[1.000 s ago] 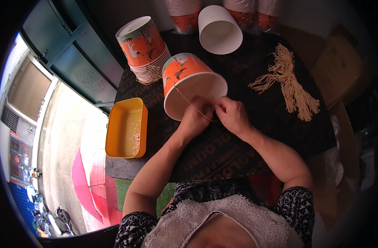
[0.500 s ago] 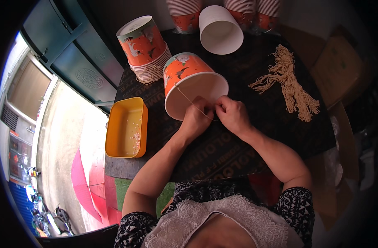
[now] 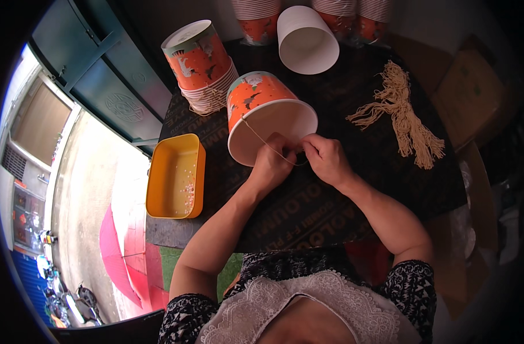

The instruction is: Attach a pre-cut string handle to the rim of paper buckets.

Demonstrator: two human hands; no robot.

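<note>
An orange printed paper bucket (image 3: pixel 261 94) lies tilted on its side, its white mouth facing me. From the left of its rim a thin beige cord (image 3: pixel 262 139) runs across the opening to my hands. My left hand (image 3: pixel 272 165) is closed at the lower rim, its fingers reaching into the mouth; the cord crosses over it, and the fingertips are partly hidden. Close beside it, at the right of the rim, my right hand (image 3: pixel 329 160) is closed in a pinch by the cord's end. Exactly how the cord sits between the fingertips is too small to make out.
A yellow tub (image 3: pixel 176 178) holding small pale bits stands left. Behind it rises a stack of upturned buckets (image 3: pixel 200 63) with cords. An empty white-lined bucket (image 3: pixel 308 40) lies at the back, near wrapped bucket stacks (image 3: pixel 256 23). A bundle of beige cords (image 3: pixel 401 114) lies right.
My right hand has shifted slightly right, away from my left hand, and a short curve of cord shows between them. My left hand and the bucket have barely moved.
</note>
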